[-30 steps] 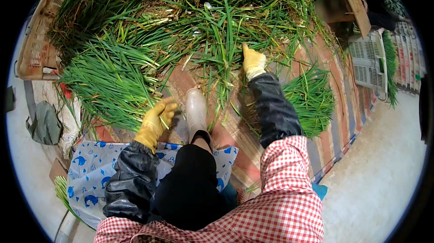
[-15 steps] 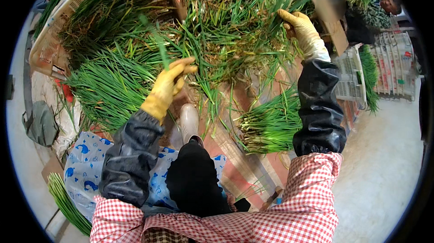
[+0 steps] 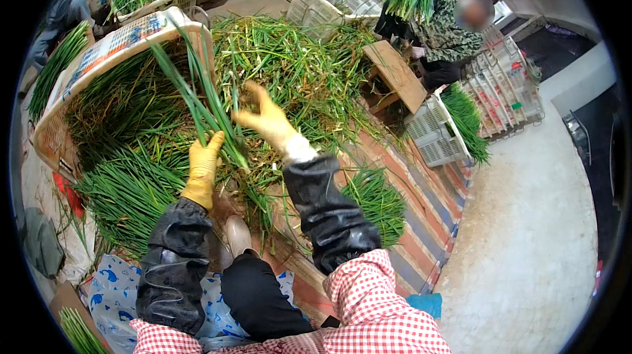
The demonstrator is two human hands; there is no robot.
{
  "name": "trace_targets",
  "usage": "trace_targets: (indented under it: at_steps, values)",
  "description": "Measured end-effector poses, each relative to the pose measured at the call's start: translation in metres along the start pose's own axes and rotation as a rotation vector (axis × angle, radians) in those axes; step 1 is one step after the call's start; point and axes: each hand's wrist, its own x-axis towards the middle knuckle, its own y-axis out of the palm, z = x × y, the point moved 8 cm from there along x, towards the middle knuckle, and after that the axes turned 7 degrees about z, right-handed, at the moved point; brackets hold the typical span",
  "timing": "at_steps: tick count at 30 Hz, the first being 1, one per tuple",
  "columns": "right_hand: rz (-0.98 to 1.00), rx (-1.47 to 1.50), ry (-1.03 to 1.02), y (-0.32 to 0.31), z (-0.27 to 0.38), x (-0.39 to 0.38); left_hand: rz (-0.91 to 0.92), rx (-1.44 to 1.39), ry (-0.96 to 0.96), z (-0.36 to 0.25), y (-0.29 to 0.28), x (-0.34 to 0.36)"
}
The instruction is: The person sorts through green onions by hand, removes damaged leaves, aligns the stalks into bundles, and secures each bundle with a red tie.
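left hand, yellow glove, fingers wrapped tight round a bunch of green onions; grip sits low on the stalks, leaves fan up and left over the crate edge; right hand, same yellow glove, fingers spread wide, nothing clamped in it, fingertips touching the top of the loose heap of onions just right of the held bunch; both forearms in black shiny sleeve guards over a red-checked shirt; held bunch is centre-left of view, above the person's knee and a pale boot; left of it a big woven crate tilted on its side, full of onions; below that a trimmed, aligned pile of stalks on the ground; a smaller neat bundle lies right of the right forearm on a striped mat; behind the heap a small wooden stool; white plastic crates beside it with more greens; another person crouches at upper right holding a bundle; blue-patterned plastic sheet under the person's lap; bare concrete floor to the right
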Motion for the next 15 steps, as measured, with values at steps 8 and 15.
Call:
trace_targets:
  at_steps: [8, 15]
  values:
    - [0.199, -0.18, 0.164, 0.051, -0.204, -0.087, 0.057, 0.079, -0.12, -0.016, -0.041, 0.041]
    - [0.247, -0.953, 0.84, -0.003, -0.299, -0.129, -0.054, 0.028, -0.313, 0.053, -0.094, 0.057]
